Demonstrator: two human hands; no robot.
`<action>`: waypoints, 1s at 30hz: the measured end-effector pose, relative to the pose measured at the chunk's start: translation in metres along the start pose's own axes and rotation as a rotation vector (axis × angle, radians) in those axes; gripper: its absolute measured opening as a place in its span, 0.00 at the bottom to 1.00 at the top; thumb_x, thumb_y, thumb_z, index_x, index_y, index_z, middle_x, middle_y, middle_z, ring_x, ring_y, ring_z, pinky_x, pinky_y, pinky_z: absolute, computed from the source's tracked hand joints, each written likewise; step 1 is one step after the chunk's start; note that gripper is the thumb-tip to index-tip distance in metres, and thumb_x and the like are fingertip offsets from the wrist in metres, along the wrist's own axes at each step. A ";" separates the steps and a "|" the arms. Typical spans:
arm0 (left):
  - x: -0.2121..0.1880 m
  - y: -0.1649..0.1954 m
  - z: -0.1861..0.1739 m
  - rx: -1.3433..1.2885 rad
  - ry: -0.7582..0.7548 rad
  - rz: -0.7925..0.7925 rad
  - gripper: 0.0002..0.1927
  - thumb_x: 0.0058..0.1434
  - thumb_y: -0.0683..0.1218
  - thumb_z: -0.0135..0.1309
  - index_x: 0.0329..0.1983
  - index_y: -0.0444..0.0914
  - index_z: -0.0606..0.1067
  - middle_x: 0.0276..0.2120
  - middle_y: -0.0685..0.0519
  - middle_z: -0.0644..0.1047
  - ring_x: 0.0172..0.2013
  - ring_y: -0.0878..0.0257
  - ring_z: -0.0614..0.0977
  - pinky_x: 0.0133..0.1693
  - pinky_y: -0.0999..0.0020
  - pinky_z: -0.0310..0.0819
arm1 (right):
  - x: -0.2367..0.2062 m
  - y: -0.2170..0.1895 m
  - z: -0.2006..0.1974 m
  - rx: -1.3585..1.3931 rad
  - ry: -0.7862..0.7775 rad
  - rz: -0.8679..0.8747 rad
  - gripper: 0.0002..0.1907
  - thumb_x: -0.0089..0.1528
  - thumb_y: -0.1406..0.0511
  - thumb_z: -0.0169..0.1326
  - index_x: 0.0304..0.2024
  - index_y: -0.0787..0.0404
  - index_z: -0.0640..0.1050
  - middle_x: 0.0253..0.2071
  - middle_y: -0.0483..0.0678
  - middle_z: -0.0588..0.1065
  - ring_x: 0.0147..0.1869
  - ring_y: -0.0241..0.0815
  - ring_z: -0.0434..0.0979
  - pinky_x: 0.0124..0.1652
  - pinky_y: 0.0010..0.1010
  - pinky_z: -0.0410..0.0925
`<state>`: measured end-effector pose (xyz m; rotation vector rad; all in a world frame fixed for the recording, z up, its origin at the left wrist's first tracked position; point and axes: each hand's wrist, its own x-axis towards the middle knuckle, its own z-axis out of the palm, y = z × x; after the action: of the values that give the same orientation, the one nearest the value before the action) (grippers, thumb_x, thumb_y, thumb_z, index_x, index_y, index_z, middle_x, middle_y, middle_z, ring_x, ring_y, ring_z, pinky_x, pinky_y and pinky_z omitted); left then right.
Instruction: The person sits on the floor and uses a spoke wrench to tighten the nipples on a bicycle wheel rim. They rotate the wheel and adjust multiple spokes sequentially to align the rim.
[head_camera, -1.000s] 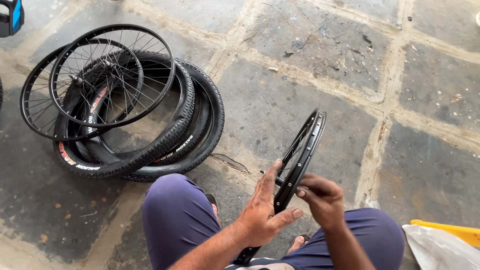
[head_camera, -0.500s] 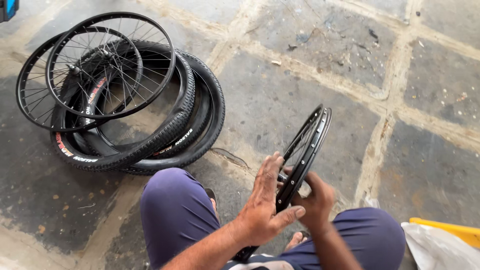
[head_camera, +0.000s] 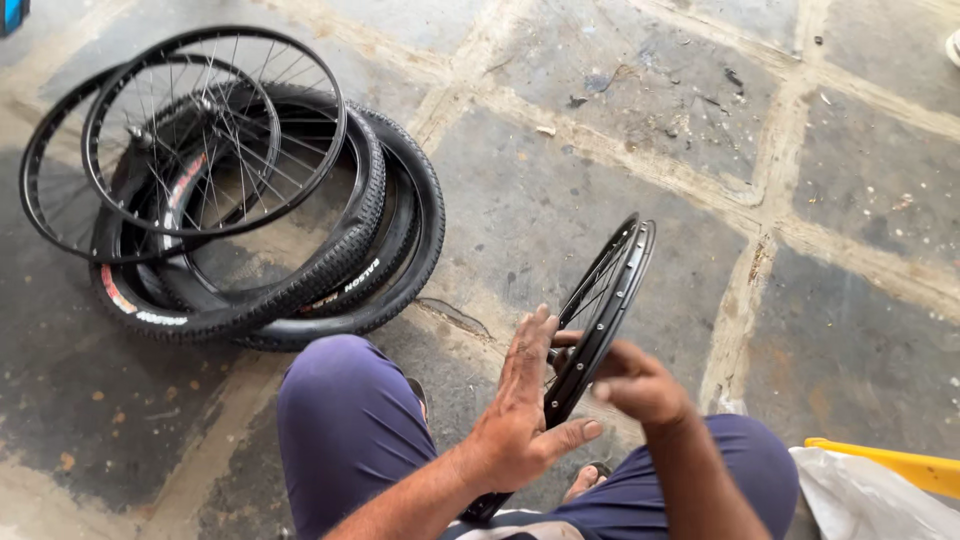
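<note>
Left hand (head_camera: 520, 415) grip spread flat against the upright black wheel rim (head_camera: 605, 300), right hand (head_camera: 635, 385) curled round its edge

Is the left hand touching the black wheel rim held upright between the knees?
Touching. The head view shows the left hand flat against the rim's near side, thumb hooked under its edge.

**Materials and Surface Finish**

The wheel rim (head_camera: 607, 300) is showing glossy black metal, probably painted. The tyres (head_camera: 340, 270) are presenting matt, knobbly rubber. The spokes (head_camera: 215, 130) are appearing as thin bright wire. The floor (head_camera: 620, 130) is showing rough, stained stone. The trousers (head_camera: 345, 420) are looking like smooth blue cloth.
</note>
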<state>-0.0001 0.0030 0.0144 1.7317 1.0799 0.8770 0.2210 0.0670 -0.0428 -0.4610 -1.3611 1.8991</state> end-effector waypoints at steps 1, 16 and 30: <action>-0.001 0.001 0.001 -0.017 -0.011 -0.008 0.58 0.63 0.63 0.57 0.80 0.32 0.36 0.79 0.33 0.39 0.79 0.37 0.36 0.74 0.43 0.35 | -0.003 -0.007 -0.003 0.040 0.048 0.043 0.27 0.59 0.66 0.65 0.59 0.67 0.72 0.52 0.53 0.78 0.55 0.44 0.79 0.57 0.37 0.72; 0.004 0.003 0.001 -0.075 -0.074 -0.077 0.58 0.65 0.67 0.52 0.80 0.32 0.35 0.79 0.32 0.40 0.79 0.38 0.37 0.74 0.42 0.35 | -0.009 0.033 0.044 -0.789 0.624 -0.502 0.19 0.67 0.68 0.60 0.56 0.70 0.70 0.45 0.50 0.77 0.45 0.41 0.80 0.41 0.28 0.77; 0.003 0.001 0.001 -0.097 -0.043 -0.063 0.58 0.65 0.67 0.52 0.80 0.31 0.36 0.78 0.30 0.42 0.79 0.36 0.39 0.74 0.42 0.36 | 0.000 -0.003 0.044 -0.548 0.425 -0.218 0.19 0.61 0.66 0.60 0.54 0.67 0.75 0.51 0.51 0.76 0.54 0.44 0.77 0.56 0.40 0.71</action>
<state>0.0018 0.0048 0.0157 1.6211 1.0406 0.8357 0.1928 0.0384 -0.0233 -0.8868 -1.5475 1.1500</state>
